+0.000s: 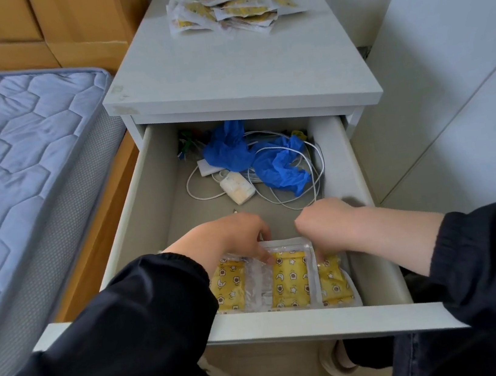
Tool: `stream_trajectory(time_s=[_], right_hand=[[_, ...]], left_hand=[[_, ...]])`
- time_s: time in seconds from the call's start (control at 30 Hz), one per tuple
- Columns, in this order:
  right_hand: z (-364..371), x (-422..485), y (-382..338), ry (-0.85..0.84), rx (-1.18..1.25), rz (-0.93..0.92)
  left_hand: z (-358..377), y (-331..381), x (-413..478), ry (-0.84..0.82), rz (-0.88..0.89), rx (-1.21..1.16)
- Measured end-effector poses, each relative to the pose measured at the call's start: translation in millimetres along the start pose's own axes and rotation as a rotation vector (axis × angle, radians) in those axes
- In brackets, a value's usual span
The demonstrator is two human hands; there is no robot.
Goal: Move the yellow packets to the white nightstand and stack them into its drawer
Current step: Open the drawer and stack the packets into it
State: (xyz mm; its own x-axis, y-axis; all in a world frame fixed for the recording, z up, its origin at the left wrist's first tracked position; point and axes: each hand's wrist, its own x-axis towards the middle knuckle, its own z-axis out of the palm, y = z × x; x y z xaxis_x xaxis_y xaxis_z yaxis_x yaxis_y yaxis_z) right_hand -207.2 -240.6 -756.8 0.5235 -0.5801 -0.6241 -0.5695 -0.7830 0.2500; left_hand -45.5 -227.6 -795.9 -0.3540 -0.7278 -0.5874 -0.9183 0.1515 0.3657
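blue gloves (268,159), cables (265,138) behind yellow packets (290,280)

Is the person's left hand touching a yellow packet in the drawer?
Touching. The head view shows fingertips of the left hand curled onto the top edge of the middle yellow packet, with no gap between them.

My left sleeve (127,338) and right sleeve (491,252) are black, of thin and slightly shiny cloth, and both end in gathered elastic cuffs. My left hand (228,241) and right hand (330,224) are bare. Lower down I wear dark trousers (430,363) and beige shoes (333,364).
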Motion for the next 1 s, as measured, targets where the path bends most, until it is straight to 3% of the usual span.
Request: stream_trajectory(time_s=[0.27,0.53,0.73,0.83,1.0], right_hand=[[7.1,-2.6,-1.6,-0.081,-0.110,0.004],[-6.8,-12.5,4.3,-0.051,-0.029,0.012],[8.2,-13.0,-15.6,-0.235,-0.059,-0.033],[6.6,-13.9,-9.5,-0.216,0.013,-0.029],[4.7,-16.2,4.4,-0.033,0.093,0.010]], left_hand=[[1.3,-1.4,3.6,0.142,0.032,0.081],[4.6,-4.4,5.2,0.129,0.000,-0.002],[7.5,-4.3,7.9,0.078,-0.037,-0.148],[7.7,-6.1,8.0,0.087,-0.039,-0.122],[1.3,-6.0,5.6,0.216,-0.070,0.075]])
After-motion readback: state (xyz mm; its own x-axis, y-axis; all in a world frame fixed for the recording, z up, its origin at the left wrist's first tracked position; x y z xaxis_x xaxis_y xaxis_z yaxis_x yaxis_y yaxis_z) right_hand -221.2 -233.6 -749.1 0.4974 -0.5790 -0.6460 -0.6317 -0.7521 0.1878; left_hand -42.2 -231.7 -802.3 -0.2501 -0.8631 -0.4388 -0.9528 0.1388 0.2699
